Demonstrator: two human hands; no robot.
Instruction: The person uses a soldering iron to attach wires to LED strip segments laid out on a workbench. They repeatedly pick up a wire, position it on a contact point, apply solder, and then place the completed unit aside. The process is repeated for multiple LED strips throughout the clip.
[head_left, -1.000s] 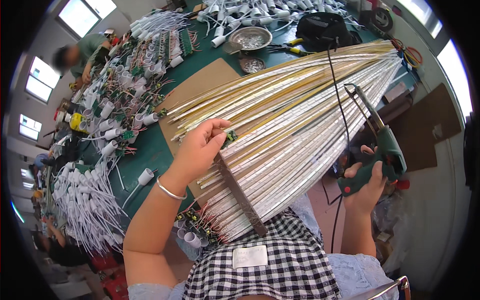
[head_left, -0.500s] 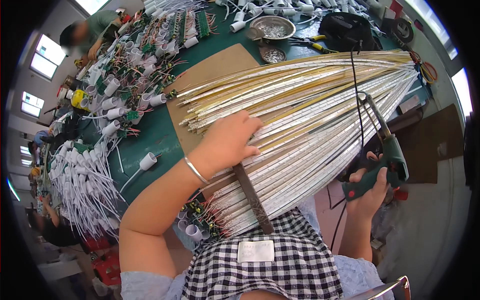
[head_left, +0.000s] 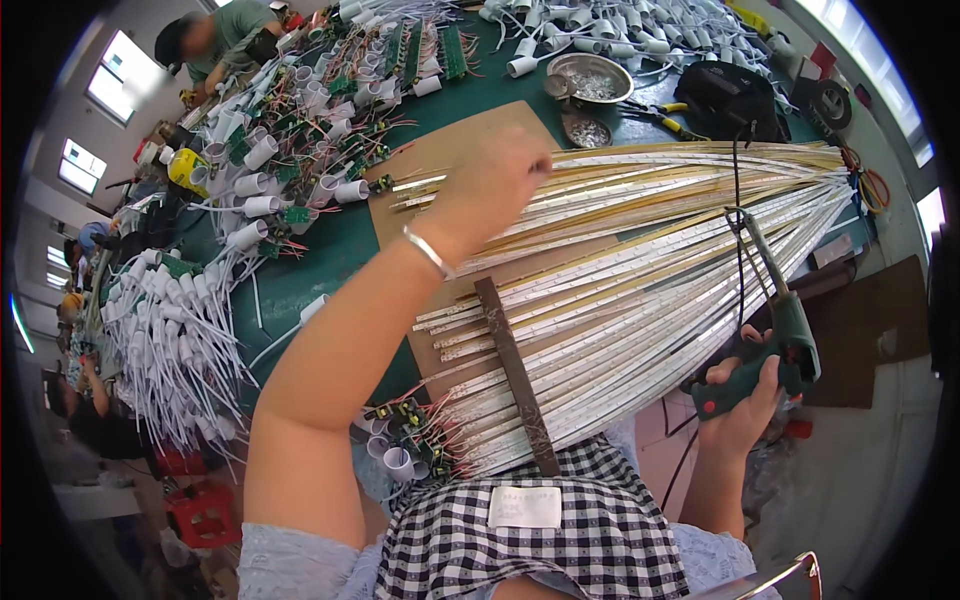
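Note:
My right hand (head_left: 742, 390) grips a dark green soldering gun (head_left: 796, 345) by its handle, its long metal tip pointing up and away over the strips. My left hand (head_left: 490, 190) is above the far bundle of strips, its fingers blurred by motion. Long thin white and yellowish LED strips (head_left: 640, 290) fan out across the table, gathered at their right ends. Over the near strips lies a dark flat metal bar (head_left: 516, 375). Brown cardboard (head_left: 395, 225) shows beneath the strips and in a gap between the far and near groups.
White lamp sockets with wires and green circuit boards (head_left: 270, 160) pile up on the left; more sockets (head_left: 620, 30) lie at the back. A metal bowl (head_left: 592, 78), pliers (head_left: 665, 115) and a black bag (head_left: 728, 98) stand behind the strips. A black cord (head_left: 738, 190) hangs near the gun. Another person (head_left: 225, 45) works at far left.
My left hand has moved away from the bar toward the far strips. A gap has opened between the far and near strips. My right hand still holds the gun.

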